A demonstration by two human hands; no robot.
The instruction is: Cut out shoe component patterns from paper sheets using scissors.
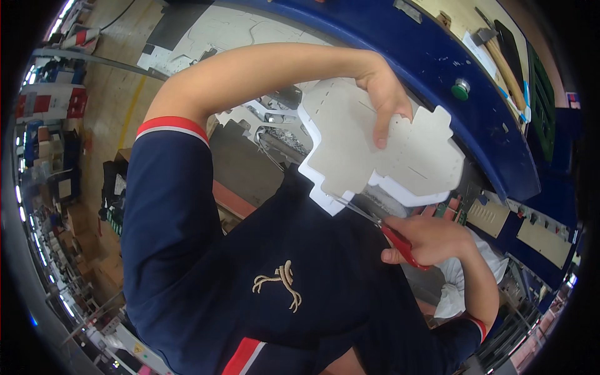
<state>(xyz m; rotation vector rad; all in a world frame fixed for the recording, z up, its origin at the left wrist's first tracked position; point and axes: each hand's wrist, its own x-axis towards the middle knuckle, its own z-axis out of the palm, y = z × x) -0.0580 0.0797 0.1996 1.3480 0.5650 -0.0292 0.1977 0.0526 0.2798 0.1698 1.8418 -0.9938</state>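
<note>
While the left hand (pixel 386 103) gripped the card stack (pixel 381 156) aloft before the chest, the right hand (pixel 431 240), clamped on scissors (pixel 390 232), was trimming its lower edge; judged next: steady blade alignment.

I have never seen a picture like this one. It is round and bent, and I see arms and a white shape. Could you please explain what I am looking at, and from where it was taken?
The picture comes from a wide fisheye camera worn on a person's head, looking down, so straight edges bend near the rim. There is no machine at work, only two bare hands. The left hand holds up a stack of flat white die-cut cardboard sheets. The right hand grips red-handled scissors, whose blades reach the lower edge of the stack. The dark blue area is the person's own shirt. Behind stands a blue workbench edge with a green button.
</note>
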